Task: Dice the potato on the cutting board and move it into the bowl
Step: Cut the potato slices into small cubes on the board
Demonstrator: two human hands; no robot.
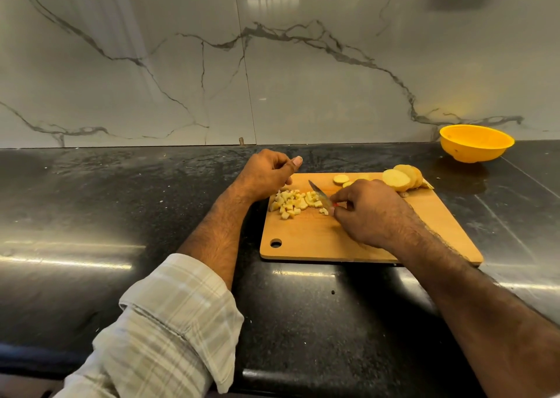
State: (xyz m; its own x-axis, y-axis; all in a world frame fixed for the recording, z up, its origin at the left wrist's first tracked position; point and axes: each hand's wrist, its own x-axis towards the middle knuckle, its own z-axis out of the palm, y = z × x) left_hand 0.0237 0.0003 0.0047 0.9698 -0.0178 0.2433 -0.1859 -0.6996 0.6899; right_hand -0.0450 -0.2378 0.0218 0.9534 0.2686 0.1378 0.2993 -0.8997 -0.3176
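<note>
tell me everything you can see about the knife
The knife is small, with a short, pointed metal blade that looks grey and shiny. A bit of red shows at the handle, which is mostly hidden in the right hand gripping it. The blade slants up and to the left over the wooden cutting board, beside the pile of diced potato. Whether it touches the board is unclear.

The worktop [151,215] looks like dark polished stone, speckled and glossy, with bright streaks of reflected light. The wall [181,64] behind is pale, smooth, shiny marble-look panelling with grey veins. The cutting board [318,246] is light wood, smooth and matt. The bowl [475,143] looks like yellow plastic with a soft sheen. The knife [319,194] has a bright metal blade. The potato [400,177] shows pale, moist-looking cut faces. The sleeve [169,322] is soft checked cloth, matt.
</note>
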